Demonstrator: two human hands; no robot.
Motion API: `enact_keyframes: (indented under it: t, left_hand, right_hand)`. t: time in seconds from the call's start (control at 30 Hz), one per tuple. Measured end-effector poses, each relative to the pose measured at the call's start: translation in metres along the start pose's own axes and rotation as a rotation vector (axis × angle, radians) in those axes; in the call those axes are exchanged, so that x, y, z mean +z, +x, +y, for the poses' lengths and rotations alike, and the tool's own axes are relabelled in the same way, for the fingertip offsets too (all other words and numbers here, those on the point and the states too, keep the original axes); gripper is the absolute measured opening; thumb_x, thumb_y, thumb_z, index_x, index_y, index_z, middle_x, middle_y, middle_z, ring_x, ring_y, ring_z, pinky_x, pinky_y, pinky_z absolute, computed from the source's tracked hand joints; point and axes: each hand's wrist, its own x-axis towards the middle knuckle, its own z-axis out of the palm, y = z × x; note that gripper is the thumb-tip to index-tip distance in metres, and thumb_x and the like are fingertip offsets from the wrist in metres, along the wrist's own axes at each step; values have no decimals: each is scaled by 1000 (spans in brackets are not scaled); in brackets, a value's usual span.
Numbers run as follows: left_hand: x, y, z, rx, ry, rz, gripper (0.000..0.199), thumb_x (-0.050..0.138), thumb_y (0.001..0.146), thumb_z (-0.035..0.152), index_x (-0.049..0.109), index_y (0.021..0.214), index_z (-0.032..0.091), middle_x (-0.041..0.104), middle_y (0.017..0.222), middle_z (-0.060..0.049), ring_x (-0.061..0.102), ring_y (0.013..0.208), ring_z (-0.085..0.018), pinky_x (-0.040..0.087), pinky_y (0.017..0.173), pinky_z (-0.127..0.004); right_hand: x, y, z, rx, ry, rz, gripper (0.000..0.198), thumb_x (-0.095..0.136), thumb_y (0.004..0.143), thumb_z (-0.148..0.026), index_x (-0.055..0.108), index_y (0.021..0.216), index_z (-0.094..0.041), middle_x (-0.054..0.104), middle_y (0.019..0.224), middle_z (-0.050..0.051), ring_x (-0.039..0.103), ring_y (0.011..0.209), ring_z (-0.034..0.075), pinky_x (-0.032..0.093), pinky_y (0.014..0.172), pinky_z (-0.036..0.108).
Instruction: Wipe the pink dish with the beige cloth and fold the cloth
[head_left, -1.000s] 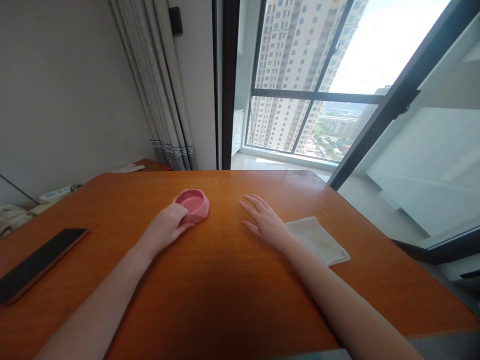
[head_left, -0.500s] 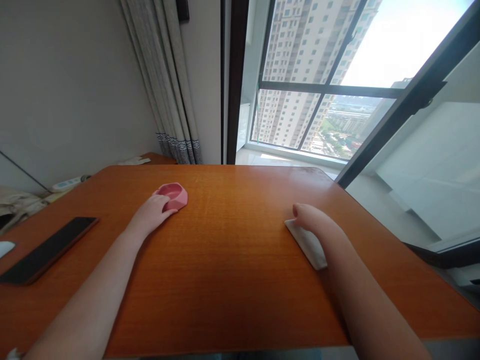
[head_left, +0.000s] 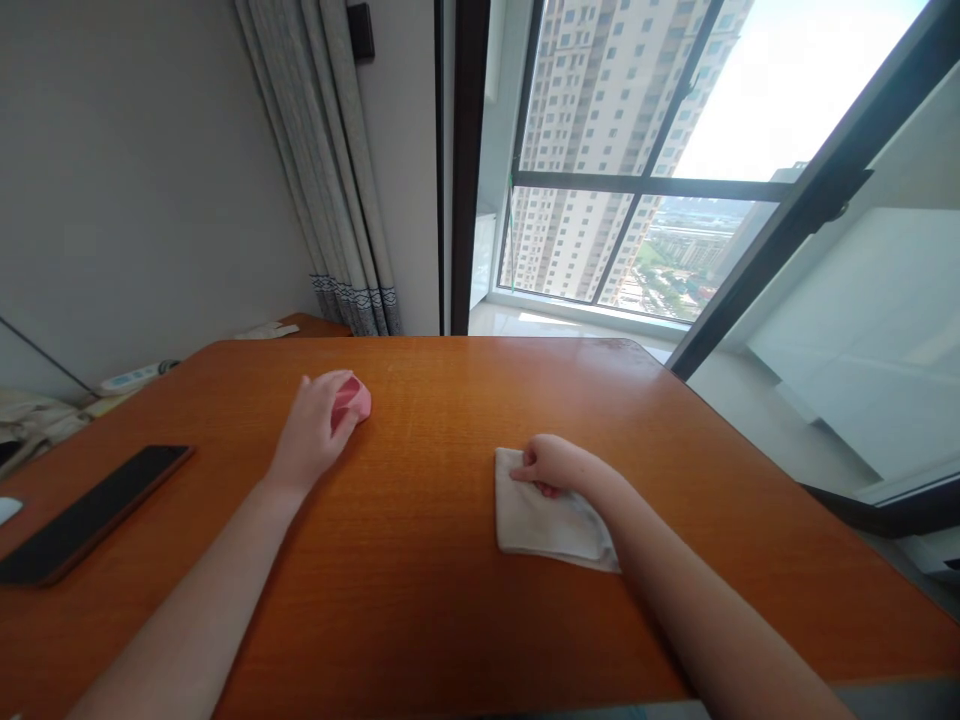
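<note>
On the left of the wooden table (head_left: 435,590), a small pink faceted dish (head_left: 358,400) is partly covered by my left hand (head_left: 315,425). My left fingers curl over its far side with the thumb at the near side, closed on it. A folded white cloth (head_left: 532,525) lies flat right of the table's middle. My right hand (head_left: 559,465) presses down on the cloth's upper part, its fingers bent and closed on the fabric. Part of the cloth is hidden beneath the hand and wrist.
A long black pad with a brown edge (head_left: 97,510) lies at the table's left, beside a white object (head_left: 9,508) cut off by the frame. Beyond the left edge rests a white power strip (head_left: 135,377). A curtain (head_left: 322,180) and a window (head_left: 600,240) stand behind.
My right hand and the cloth have slid left across the table, and more of the cloth shows. My left hand has shifted over the pink dish, covering more of it.
</note>
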Motion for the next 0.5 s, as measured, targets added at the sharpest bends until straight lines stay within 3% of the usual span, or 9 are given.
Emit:
enact_keyframes:
  t: [0.03, 0.1, 0.17, 0.23, 0.3, 0.4, 0.5]
  left_hand:
    - [3, -4, 21, 46, -63, 23, 35, 38, 87, 32, 46, 118, 18, 53, 121, -11, 48, 114, -25, 35, 99, -42]
    - [12, -17, 65, 202, -198, -86, 25, 34, 89, 27, 53, 102, 17, 60, 98, -8, 55, 93, -19, 43, 87, -33]
    - [24, -32, 104, 446, -266, -390, 22, 36, 89, 28, 55, 85, 19, 60, 85, -5, 55, 81, -17, 46, 77, -29]
    - [34, -45, 128, 478, -275, -535, 19, 40, 87, 30, 56, 86, 19, 58, 92, -7, 54, 85, -18, 46, 79, -30]
    - [40, -52, 135, 416, -271, -588, 24, 45, 85, 32, 55, 103, 19, 55, 104, -9, 52, 95, -20, 45, 85, -33]
    - [38, -54, 123, 328, -230, -638, 47, 50, 81, 31, 45, 127, 21, 50, 116, -11, 50, 104, -23, 41, 93, -38]
    - [25, -51, 100, 225, -168, -697, 51, 51, 78, 28, 46, 128, 26, 50, 113, -9, 52, 103, -24, 41, 92, -37]
  right_hand:
    - [12, 2, -10, -68, -28, 112, 28, 63, 72, -33, 50, 52, -19, 53, 46, -2, 52, 47, 13, 37, 48, 23]
    - [34, 7, -28, -187, -8, 357, 21, 64, 70, -31, 53, 56, -20, 57, 55, -1, 52, 55, 13, 35, 50, 23]
    - [47, 10, -37, -321, 130, 414, 13, 60, 73, -27, 56, 63, -20, 59, 61, -2, 52, 58, 12, 35, 52, 21]
    - [48, 13, -35, -419, 267, 460, 13, 52, 80, -26, 57, 71, -19, 58, 62, -2, 51, 56, 10, 36, 53, 21]
    - [40, 17, -24, -495, 273, 560, 16, 45, 84, -27, 58, 78, -19, 57, 61, -3, 50, 56, 10, 37, 55, 21]
    - [25, 28, -2, -527, 192, 657, 16, 45, 84, -24, 59, 84, -18, 57, 64, -2, 50, 58, 11, 38, 58, 22]
    - [23, 42, 11, -474, 244, 649, 16, 45, 82, -20, 60, 85, -17, 58, 69, -1, 52, 63, 12, 41, 61, 23]
